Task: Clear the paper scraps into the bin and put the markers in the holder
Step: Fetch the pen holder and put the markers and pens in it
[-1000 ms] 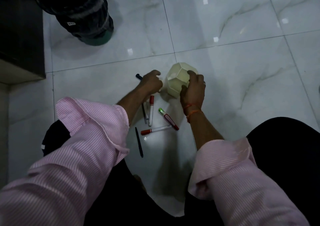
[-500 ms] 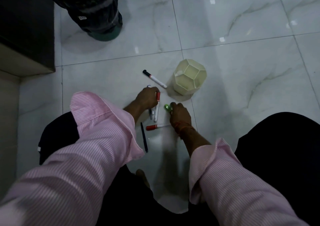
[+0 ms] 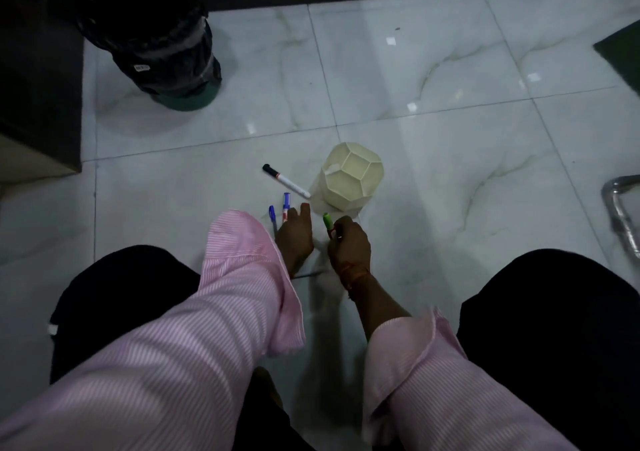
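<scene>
A cream faceted holder (image 3: 341, 196) stands upright on the tiled floor. Just in front of it, my right hand (image 3: 348, 248) is closed around a green-capped marker (image 3: 327, 221), whose cap points up toward the holder. To its left, my left hand (image 3: 294, 236) is down on the floor with its fingers curled on a red-capped marker (image 3: 305, 206); only the cap shows. A blue-capped marker (image 3: 286, 201) and a blue pen (image 3: 272, 214) lie beside that hand. A black-capped white marker (image 3: 286, 180) rests left of the holder. A thin black pen (image 3: 309, 274) pokes out under my left wrist.
A black-bagged bin (image 3: 156, 42) stands at the back left beside a dark cabinet (image 3: 38, 69). A chrome chair leg (image 3: 621, 208) is at the right edge, a dark mat (image 3: 623, 52) behind it. My dark-trousered knees frame the floor patch.
My right hand left the holder, dropped to the floor and closed on the green-capped marker. My left hand pulled back from the black-capped marker to the red-capped one.
</scene>
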`<state>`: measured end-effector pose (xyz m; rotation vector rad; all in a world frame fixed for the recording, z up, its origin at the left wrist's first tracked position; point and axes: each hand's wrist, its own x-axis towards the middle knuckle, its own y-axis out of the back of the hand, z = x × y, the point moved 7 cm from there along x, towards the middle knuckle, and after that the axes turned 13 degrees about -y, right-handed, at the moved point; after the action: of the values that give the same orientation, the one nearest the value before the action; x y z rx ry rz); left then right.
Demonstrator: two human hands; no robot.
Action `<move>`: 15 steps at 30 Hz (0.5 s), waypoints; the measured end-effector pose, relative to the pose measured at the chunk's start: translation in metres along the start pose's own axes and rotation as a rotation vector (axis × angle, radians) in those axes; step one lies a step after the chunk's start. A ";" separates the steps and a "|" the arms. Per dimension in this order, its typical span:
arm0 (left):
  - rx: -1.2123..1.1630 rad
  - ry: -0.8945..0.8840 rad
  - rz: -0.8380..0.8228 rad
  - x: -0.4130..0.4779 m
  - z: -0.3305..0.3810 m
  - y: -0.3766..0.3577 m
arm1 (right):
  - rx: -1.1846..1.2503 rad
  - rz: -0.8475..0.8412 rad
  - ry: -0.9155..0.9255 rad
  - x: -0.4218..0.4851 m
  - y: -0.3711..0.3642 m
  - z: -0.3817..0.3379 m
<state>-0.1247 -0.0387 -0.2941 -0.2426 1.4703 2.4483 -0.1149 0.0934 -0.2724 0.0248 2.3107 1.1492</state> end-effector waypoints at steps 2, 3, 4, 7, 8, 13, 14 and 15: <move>-0.079 0.051 0.027 0.000 0.000 0.004 | 0.024 0.048 0.032 -0.002 0.015 -0.009; -0.160 0.118 0.044 0.000 -0.004 0.006 | 0.038 0.064 0.051 -0.001 0.021 -0.015; -0.258 0.204 0.063 -0.002 -0.006 0.012 | 0.058 0.075 0.067 -0.002 0.028 -0.021; -0.522 0.368 0.151 0.001 0.005 0.048 | 0.183 0.107 0.077 -0.005 0.053 -0.044; -0.571 0.373 0.175 0.006 0.012 0.063 | 0.238 0.116 0.071 -0.005 0.063 -0.052; -0.778 0.330 0.305 0.011 0.045 0.121 | 0.401 0.146 0.005 -0.011 0.116 -0.083; -0.802 0.316 0.308 0.010 0.050 0.128 | 0.426 0.140 -0.017 -0.009 0.126 -0.086; -0.830 0.299 0.307 0.009 0.053 0.134 | 0.445 0.129 -0.043 -0.005 0.136 -0.087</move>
<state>-0.1763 -0.0501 -0.1597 -0.5971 0.4976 3.2696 -0.1832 0.1144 -0.1274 0.3639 2.5080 0.6615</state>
